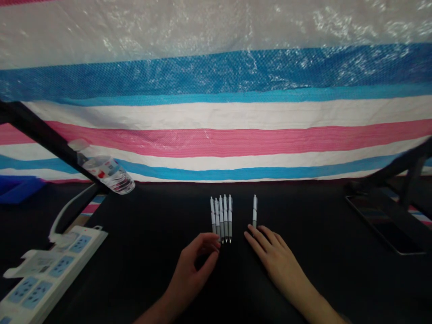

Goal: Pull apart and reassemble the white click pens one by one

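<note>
Several white pens with grey grips lie side by side in a row on the black table, tips toward me. My left hand is at the lower left of this row, its fingers curled with a gap between thumb and forefinger. Its fingertips cover the tip of the leftmost pen; whether they touch it I cannot tell. A single similar pen lies apart to the right of the row. My right hand rests nearly flat with fingers stretched out, hiding that pen's lower end.
At the left are a white power strip with a plug and cable, a blue tray and a tilted clear water bottle by a black bar. A phone lies at the right. A striped plastic sheet hangs behind the table.
</note>
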Demonstrator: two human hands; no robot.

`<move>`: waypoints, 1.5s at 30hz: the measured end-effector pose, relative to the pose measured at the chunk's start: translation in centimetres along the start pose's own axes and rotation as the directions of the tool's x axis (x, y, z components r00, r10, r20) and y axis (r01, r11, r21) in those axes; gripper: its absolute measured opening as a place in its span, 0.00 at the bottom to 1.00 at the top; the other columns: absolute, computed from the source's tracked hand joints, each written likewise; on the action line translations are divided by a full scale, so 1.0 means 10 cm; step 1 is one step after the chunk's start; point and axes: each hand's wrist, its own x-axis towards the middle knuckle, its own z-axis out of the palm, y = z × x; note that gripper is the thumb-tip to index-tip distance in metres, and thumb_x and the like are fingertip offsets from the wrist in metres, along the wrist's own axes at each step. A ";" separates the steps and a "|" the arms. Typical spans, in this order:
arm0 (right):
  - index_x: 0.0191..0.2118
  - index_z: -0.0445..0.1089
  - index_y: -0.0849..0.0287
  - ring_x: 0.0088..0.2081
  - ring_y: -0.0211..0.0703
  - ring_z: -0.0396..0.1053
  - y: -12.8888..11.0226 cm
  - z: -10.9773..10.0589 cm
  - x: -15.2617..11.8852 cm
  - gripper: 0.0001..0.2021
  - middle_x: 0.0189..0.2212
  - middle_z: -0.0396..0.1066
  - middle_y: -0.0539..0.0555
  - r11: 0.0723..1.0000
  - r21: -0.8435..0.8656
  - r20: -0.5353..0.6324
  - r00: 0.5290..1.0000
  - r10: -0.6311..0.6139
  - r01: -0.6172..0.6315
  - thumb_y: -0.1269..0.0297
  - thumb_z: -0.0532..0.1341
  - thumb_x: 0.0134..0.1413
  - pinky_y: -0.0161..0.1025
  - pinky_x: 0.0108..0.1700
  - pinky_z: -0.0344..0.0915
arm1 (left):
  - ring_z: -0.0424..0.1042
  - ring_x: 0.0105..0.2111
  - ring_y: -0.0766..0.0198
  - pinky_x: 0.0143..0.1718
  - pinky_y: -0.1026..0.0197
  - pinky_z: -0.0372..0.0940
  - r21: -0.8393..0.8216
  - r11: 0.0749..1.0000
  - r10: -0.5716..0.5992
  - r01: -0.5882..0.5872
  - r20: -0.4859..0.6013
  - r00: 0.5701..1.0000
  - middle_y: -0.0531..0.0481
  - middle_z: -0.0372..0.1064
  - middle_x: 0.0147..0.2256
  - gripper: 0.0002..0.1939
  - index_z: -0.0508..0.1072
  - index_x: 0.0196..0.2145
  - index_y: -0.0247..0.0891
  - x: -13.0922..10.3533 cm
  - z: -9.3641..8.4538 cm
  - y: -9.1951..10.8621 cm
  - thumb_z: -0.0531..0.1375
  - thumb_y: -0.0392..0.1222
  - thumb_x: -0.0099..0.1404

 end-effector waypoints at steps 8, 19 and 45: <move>0.49 0.75 0.61 0.44 0.51 0.78 -0.04 -0.28 0.07 0.16 0.45 0.81 0.61 0.962 0.242 -0.171 0.981 -0.089 0.129 0.76 0.50 0.71 0.46 0.43 0.75 | 0.79 0.35 0.57 0.40 0.57 0.73 0.082 0.984 0.161 -0.161 0.014 0.987 0.50 0.79 0.34 0.13 0.76 0.46 0.44 -0.18 0.17 -0.13 0.61 0.33 0.66; 0.39 0.67 0.51 0.24 0.40 0.69 -0.31 -0.40 -0.14 0.04 0.25 0.68 0.47 0.297 0.947 -0.117 0.727 0.677 -0.124 0.65 0.64 0.66 0.36 0.28 0.69 | 0.73 0.32 0.61 0.36 0.59 0.70 0.031 0.999 0.029 -0.029 0.012 1.000 0.48 0.74 0.40 0.22 0.68 0.57 0.47 -0.25 0.16 -0.20 0.61 0.36 0.66; 0.33 0.82 0.56 0.22 0.41 0.67 -0.36 -0.30 -0.01 0.16 0.23 0.76 0.54 0.099 0.882 0.377 0.816 0.437 -0.461 0.48 0.66 0.59 0.34 0.24 0.59 | 0.63 0.17 0.70 0.17 0.69 0.56 -0.283 0.926 -0.260 0.248 -0.006 0.965 0.54 0.69 0.20 0.23 0.73 0.33 0.37 -0.26 0.19 -0.16 0.67 0.61 0.61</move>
